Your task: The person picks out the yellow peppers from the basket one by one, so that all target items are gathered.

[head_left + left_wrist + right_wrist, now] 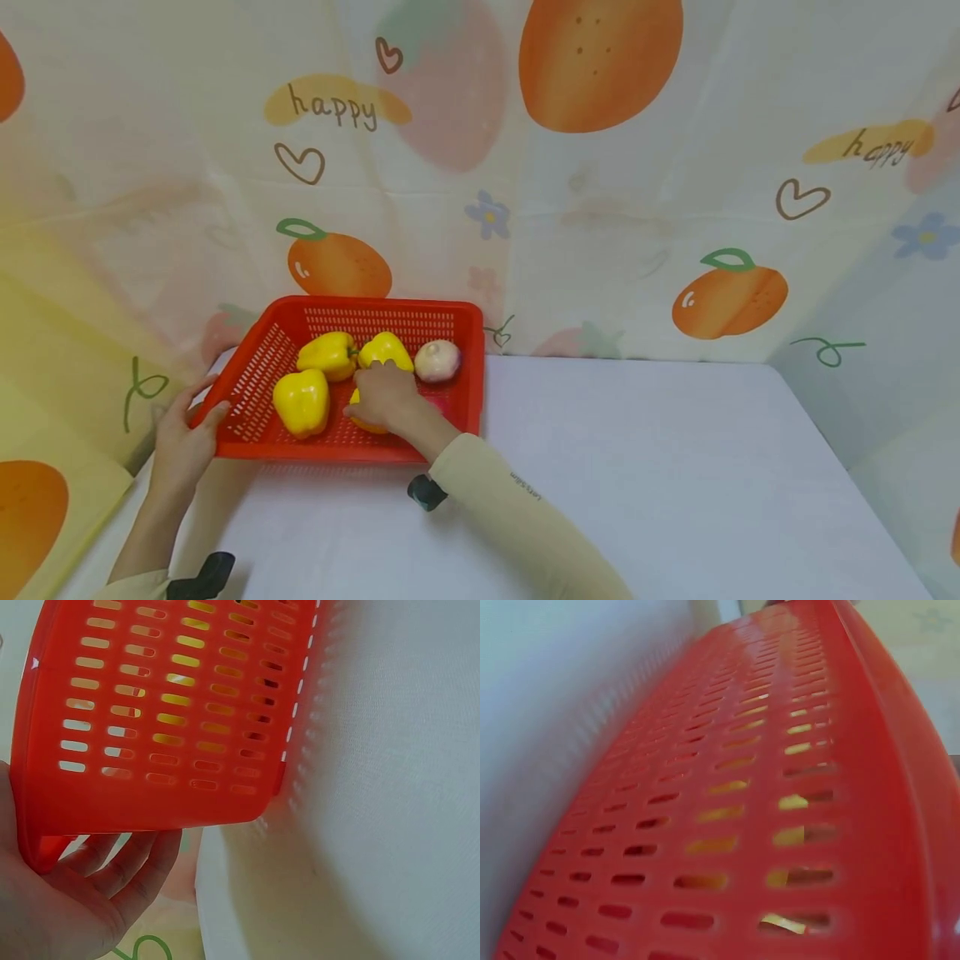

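Note:
A red plastic basket (322,450) with slotted walls stands on the table. My left hand (182,442) grips its left rim, the thumb on top and the fingers under the edge in the left wrist view. Inside lie yellow bell peppers: one at front left (302,403), one at back left (327,356) and one at back middle (385,350). A pinkish-white garlic bulb (437,361) sits at the back right. Reaching over the front wall, my right hand (386,398) holds a yellow vegetable (367,423), mostly hidden beneath it. A pink thing (437,405) shows partly behind my right wrist.
The white tabletop (637,467) extends to the right and front of the basket. A printed cloth (600,183) with fruit pictures hangs behind the table and along both sides. The basket's front wall (727,787) fills most of the right wrist view.

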`<act>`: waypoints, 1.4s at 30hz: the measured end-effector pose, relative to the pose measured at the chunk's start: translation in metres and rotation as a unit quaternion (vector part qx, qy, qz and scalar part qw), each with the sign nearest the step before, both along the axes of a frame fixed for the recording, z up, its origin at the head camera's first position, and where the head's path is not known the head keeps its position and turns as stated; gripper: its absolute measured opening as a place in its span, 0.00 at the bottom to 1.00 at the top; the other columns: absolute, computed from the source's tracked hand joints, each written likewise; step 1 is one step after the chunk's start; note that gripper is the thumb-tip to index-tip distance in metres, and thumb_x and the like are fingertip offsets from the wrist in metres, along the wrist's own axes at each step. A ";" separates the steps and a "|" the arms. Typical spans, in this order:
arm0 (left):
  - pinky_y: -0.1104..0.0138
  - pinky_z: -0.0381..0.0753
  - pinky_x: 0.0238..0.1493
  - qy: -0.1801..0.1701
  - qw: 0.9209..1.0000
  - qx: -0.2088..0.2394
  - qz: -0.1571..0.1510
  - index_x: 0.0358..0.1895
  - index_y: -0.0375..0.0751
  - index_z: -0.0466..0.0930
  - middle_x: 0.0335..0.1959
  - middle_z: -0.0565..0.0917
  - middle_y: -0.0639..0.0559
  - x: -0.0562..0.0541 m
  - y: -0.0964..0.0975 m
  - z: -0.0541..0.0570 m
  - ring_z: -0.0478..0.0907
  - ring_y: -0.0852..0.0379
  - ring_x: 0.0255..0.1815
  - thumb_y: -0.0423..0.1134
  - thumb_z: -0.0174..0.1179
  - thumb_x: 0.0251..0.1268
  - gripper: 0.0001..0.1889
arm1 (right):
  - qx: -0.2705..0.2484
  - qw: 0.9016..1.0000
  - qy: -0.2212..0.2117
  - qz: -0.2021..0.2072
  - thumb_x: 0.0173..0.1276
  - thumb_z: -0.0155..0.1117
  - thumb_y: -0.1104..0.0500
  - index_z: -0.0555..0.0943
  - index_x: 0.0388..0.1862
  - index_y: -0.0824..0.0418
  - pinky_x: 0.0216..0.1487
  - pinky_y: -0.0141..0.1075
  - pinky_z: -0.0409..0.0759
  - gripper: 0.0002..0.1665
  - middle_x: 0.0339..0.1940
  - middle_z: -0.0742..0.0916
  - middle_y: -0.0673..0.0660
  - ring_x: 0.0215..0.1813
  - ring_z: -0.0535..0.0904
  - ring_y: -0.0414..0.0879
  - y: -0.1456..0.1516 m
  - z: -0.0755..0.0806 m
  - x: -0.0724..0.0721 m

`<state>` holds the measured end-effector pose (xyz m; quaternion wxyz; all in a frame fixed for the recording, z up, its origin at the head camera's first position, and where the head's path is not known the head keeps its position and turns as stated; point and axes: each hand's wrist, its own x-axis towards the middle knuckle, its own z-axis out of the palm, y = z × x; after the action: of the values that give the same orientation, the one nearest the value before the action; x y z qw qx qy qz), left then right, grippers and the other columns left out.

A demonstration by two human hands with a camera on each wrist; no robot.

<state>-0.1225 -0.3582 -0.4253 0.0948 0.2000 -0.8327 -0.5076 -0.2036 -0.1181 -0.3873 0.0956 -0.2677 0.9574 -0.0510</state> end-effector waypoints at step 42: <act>0.83 0.75 0.32 -0.007 1.000 -0.004 0.004 0.78 0.47 0.53 0.69 0.61 0.27 0.000 0.001 0.000 0.73 0.57 0.46 0.44 0.47 0.77 0.30 | -0.255 0.967 0.005 0.009 0.46 0.81 0.48 0.75 0.64 0.55 0.46 0.31 0.76 0.44 0.50 0.76 0.50 0.48 0.73 0.41 0.078 0.053 0.011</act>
<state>-0.1225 -0.3576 -0.4251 0.0917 0.2070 -0.8344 -0.5026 -0.1923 -0.0401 -0.3342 0.0196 -0.2925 0.9106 -0.2911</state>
